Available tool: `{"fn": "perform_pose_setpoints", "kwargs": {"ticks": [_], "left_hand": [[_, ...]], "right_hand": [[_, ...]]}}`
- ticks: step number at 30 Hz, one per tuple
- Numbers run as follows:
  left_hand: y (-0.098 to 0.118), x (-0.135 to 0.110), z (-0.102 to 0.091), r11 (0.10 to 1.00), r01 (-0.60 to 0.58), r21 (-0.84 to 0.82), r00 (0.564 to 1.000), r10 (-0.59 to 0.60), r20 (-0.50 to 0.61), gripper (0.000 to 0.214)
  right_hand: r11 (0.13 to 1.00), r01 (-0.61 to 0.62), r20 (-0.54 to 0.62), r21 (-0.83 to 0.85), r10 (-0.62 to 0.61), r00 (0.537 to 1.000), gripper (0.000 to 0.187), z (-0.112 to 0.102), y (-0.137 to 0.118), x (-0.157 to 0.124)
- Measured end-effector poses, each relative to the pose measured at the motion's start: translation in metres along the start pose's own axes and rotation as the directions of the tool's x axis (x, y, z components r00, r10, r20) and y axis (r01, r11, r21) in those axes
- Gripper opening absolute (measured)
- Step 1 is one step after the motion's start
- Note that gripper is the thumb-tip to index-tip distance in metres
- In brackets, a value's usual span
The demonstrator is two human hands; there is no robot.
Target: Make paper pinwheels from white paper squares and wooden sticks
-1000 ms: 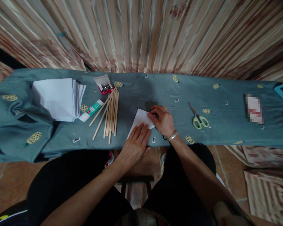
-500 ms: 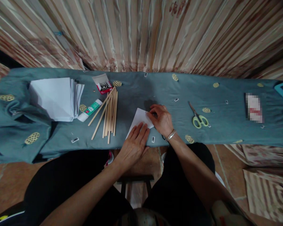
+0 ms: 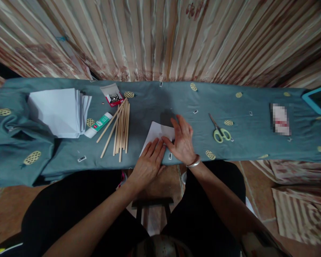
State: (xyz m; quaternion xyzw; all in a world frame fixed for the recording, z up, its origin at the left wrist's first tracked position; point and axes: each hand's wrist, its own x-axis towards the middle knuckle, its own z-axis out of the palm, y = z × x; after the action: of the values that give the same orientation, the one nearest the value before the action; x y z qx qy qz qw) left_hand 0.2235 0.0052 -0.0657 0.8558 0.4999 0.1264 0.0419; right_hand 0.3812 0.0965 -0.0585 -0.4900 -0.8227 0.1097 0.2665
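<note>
A white sheet of paper [image 3: 157, 131], perhaps folded, lies slanted near the front edge of the cloth-covered table. Across its lower part my left hand [image 3: 147, 162] rests flat, fingers stretched out and pressing on the paper. My right hand [image 3: 182, 141] is at the paper's right side, with its thumb reaching over the sheet close to the left fingertips. Its other fingers are raised and apart, the index near the paper's right corner. Part of the sheet is hidden under both hands.
Left of the paper lie several wooden sticks [image 3: 121, 130], a glue tube [image 3: 98, 125], an open red-and-white box [image 3: 113, 95] of small metal pieces and a paper stack [image 3: 55, 112]. To the right are green-handled scissors [image 3: 221, 135], a blurred packet [image 3: 280, 119] and a blue-framed device [image 3: 309, 96].
My right hand has loosened from its pinch at the paper's right edge; its fingers have spread and its thumb has moved toward the left fingertips. My left hand stays on the paper. The view has shifted slightly.
</note>
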Motion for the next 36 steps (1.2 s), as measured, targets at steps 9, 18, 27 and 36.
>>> {"fn": "perform_pose_setpoints", "kwargs": {"ticks": [9,18,27,36], "left_hand": [[-0.006,-0.020,-0.002,1.000,-0.022,-0.019,0.999,0.022,-0.035,0.060],[-0.006,-0.081,-0.015,0.997,0.011,0.075,0.998,-0.007,-0.059,0.074],[-0.001,-0.093,-0.013,0.995,0.093,0.045,0.989,-0.087,-0.118,0.077],[0.004,-0.089,-0.016,0.985,0.156,-0.078,0.978,-0.165,-0.126,0.074]], "right_hand": [[0.984,-0.171,0.000,-0.048,0.171,0.985,0.073,-0.010,0.044,-0.010],[0.988,-0.155,-0.064,0.022,0.156,0.986,0.054,-0.014,0.070,-0.013],[0.981,-0.160,-0.034,0.108,0.165,0.986,0.044,-0.019,0.063,-0.008],[0.981,-0.063,0.088,0.184,0.048,0.995,0.034,-0.024,0.045,-0.008]]}}
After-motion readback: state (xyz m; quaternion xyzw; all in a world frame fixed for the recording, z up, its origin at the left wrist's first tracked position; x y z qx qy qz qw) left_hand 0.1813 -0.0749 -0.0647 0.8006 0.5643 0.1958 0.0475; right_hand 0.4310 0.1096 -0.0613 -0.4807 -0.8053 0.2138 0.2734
